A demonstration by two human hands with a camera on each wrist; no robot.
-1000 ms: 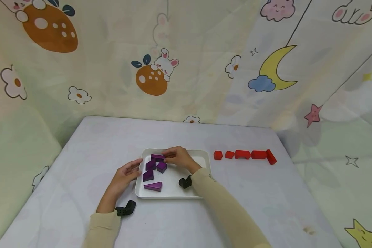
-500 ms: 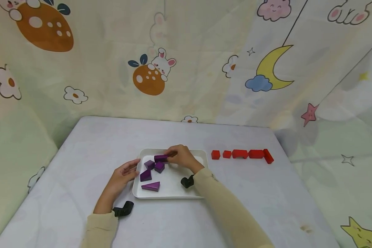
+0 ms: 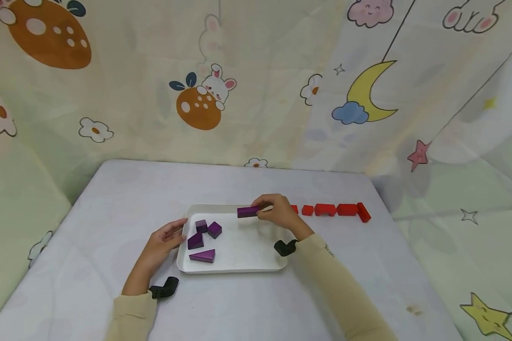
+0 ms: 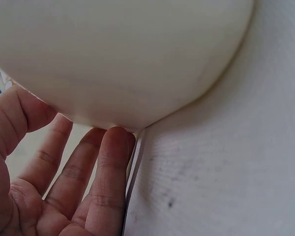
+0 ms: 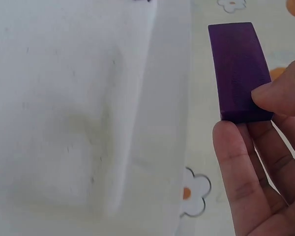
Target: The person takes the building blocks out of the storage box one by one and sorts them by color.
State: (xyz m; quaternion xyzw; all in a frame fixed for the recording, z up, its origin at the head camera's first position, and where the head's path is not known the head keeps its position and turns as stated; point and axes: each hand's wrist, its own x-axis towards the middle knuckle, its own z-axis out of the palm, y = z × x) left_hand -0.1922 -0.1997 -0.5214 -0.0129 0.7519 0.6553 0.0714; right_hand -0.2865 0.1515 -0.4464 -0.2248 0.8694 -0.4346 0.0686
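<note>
At the left, the patterned cloth hangs beside and behind the white-covered table, and a beige left sleeve reaches in, a black wrist device at its cuff. The left hand rests at the left side of the white tray, its fingers fairly straight and spread, the tips touching the outer wall rather than curled round it. Inside the tray's left part lie four purple pieces: a slanted purple block, a long wedge-shaped purple block nearest the person, a small purple block farther back, and a cube-like purple block just beside that one. Farther right, over the tray's far side, a purple oblong block is held at its right end by the right hand in a narrow pinch, thumb on one face and fingers opposite; the right wrist view shows it against the cloth, beyond the tray's edge. A second black wrist device and the right sleeve follow, then a row of five red blocks on the table, the first partly hidden by the right hand and the last set at an angle, touching or nearly touching its neighbour
</note>
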